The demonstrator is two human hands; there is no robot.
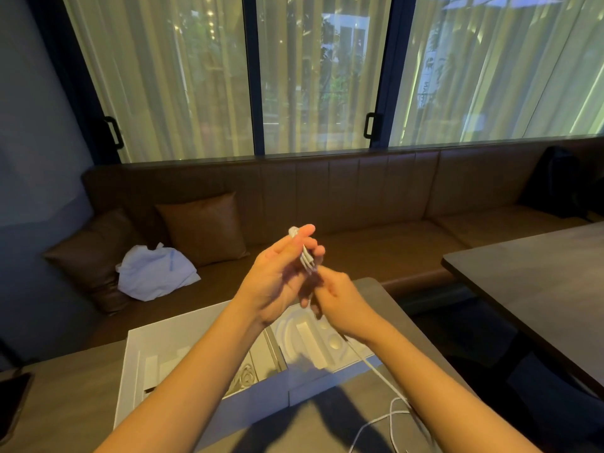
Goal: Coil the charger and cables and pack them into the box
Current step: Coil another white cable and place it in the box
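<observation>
- Nearest, loose white cable (389, 420) trailing on the table (327, 429) below the right hand (343, 305).
- Under both wrists, open white box (209, 380).
- Above, left hand (277, 276) pinching folded cable loops; right hand curled around strands, grip partly hidden.
- Beyond, brown sofa (359, 197).

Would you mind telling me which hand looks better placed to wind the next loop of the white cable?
The right hand, probably: the loose cable trails from it down to the table, while the left hand is already occupied pinching the coiled loops.
</observation>
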